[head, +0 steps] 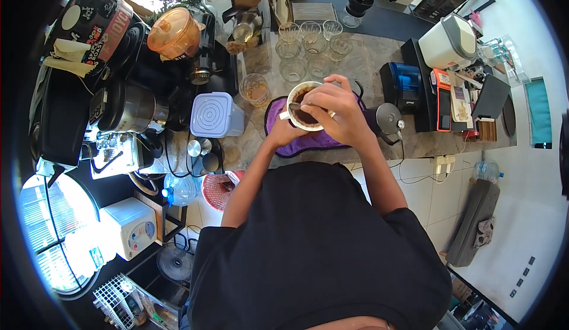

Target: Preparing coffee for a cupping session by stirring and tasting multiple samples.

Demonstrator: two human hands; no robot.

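My left hand [286, 131] holds a white cup [290, 98] from below and the side, above a purple cloth [306, 145] with a dark edge. Dark brown liquid fills part of the cup, and brown residue marks its inner wall. Between the fingers of my right hand [334, 108] is a metal spoon [294, 106], its end over the cup. The cloth lies on the stone-patterned counter, partly hidden by the hands and cup. Just right of it stands a gooseneck kettle [388, 119]. A ribbed glass [254, 89] with some amber liquid is at the cup's left.
Several clear glasses [314, 44] stand beyond the cup. A lidded plastic container [217, 114] and a coffee grinder [202, 70] are at the left. At the right are a blue-and-black printer [401, 87], an orange card terminal [443, 103] and a white bin [448, 41]. The counter's near edge [418, 153] runs before me.
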